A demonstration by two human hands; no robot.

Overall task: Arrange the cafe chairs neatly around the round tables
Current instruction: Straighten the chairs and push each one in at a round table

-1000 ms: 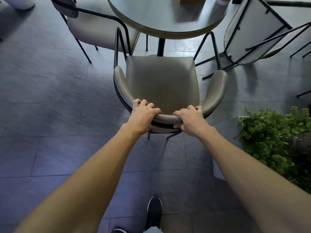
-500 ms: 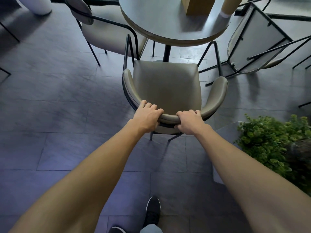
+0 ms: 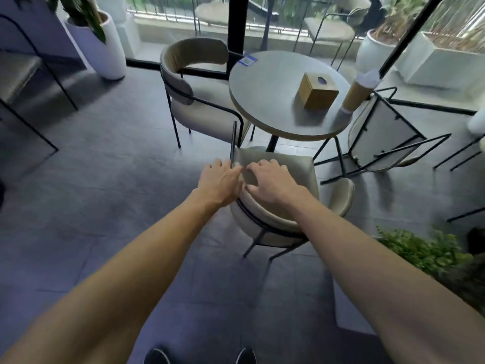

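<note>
A beige padded chair [image 3: 299, 166] with a black metal frame stands in front of me, its seat tucked against the round grey table [image 3: 265, 101]. My left hand [image 3: 219, 179] and my right hand [image 3: 273, 181] hover over the chair's curved backrest with fingers spread, gripping nothing. A second beige chair [image 3: 194, 85] stands at the table's left side. A third chair [image 3: 380, 137] lies tipped over on the table's right, its legs pointing at me.
A wooden tissue box [image 3: 317, 94] and a paper cup [image 3: 358, 90] sit on the table. A green shrub [image 3: 425, 250] is at my right, a white planter [image 3: 105, 46] at the back left, a dark chair [image 3: 23, 74] far left. Glass panels back the table.
Both hands have let go of the backrest and lifted forward above it, fingers now apart. The view has tilted up, showing the whole table and the window behind.
</note>
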